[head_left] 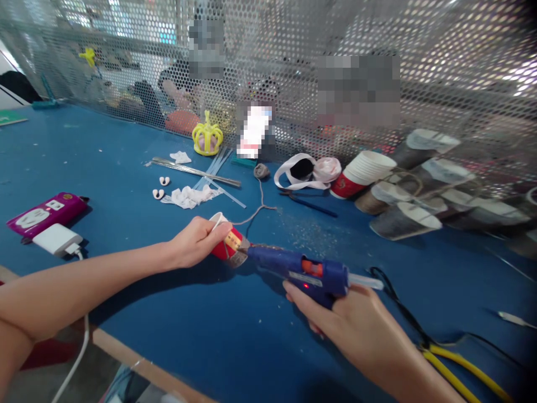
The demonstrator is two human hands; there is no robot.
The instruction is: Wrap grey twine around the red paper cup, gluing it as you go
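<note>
My left hand is closed around a red paper cup, which lies tilted with its white rim toward the upper left. Grey cord wraps the cup's base end. In my right hand is a blue hot glue gun, its red light lit and a clear glue stick poking out of the back. The nozzle is at the cup's corded end; whether it touches I cannot tell. From there a strand of grey cord runs back to a small ball of cord.
Cord-wrapped cups and a stack of paper cups stand at the right. Yellow-handled pliers lie near my right arm. Glue sticks, crumpled tissue, a yellow crown and a purple multi-socket strip lie farther back and left.
</note>
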